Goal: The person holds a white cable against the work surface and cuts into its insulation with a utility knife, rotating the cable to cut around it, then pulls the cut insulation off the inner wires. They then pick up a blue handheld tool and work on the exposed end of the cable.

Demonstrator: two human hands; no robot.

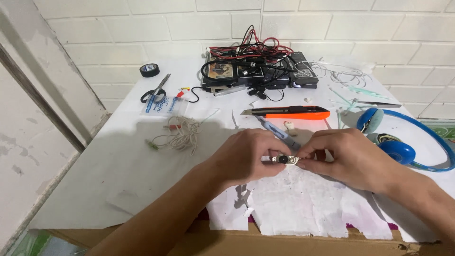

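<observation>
Far left, tape roll lying near the wall, scissors just beside it, a flat packet below them. White cord sitting coiled on the paper-covered counter. Left hand pinching the left end of a small metal part at counter centre, and also holding a blue-grey pen tool that is sticking up and back from its fingers. Right hand gripping the part's right end, thumb and forefinger closed on it; both hands touching the part, which is hovering just above torn white paper. Behind the hands, orange knife lying flat. Further back, a black device pile tangled with red and black wires. Far right, blue headphones resting on the counter, white cables beyond them.
</observation>
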